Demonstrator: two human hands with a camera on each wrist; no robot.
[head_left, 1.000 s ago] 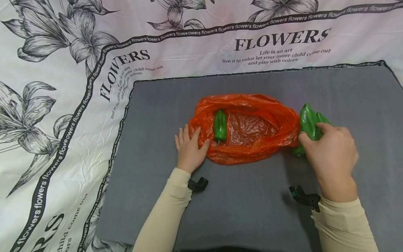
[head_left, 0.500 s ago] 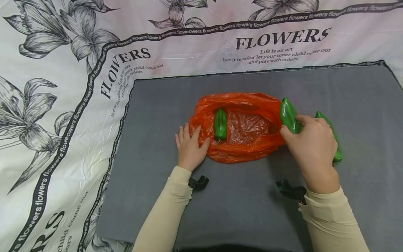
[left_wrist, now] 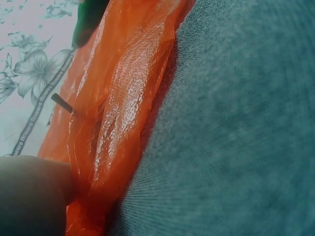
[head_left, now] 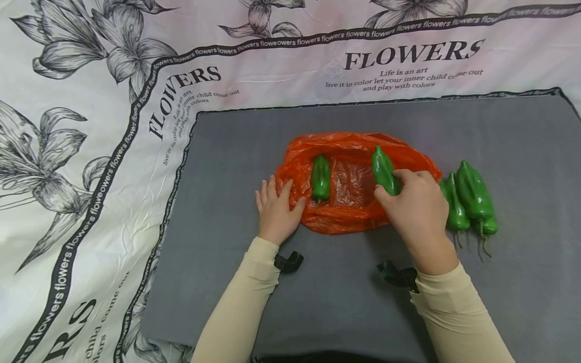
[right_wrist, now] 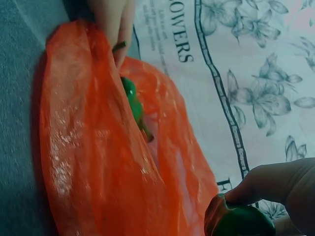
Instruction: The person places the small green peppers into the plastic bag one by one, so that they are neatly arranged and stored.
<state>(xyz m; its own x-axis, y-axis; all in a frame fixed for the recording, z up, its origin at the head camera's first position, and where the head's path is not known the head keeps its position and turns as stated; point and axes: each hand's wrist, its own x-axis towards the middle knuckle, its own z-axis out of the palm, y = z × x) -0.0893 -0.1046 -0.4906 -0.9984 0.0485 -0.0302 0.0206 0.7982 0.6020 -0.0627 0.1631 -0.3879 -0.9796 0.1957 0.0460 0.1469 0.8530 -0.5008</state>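
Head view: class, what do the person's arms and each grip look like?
The left sleeve and right sleeve are plain cream, close-fitting, slightly wrinkled. A curved black piece sits at the left wrist, a similar black piece, greenish at one end, at the right. Left grip and right grip are ungloved.

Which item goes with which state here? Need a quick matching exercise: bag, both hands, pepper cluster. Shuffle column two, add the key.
Column one
1. bag
2. left hand
3. pepper cluster
4. right hand

Column two
A. gripping one pepper
B. on the gray surface, to the right of the bag in the head view
C. red-orange, mouth open, with another pepper lying inside
D. touching the bag's left edge in the head view, fingers spread

Pairs: 1-C, 2-D, 3-B, 4-A
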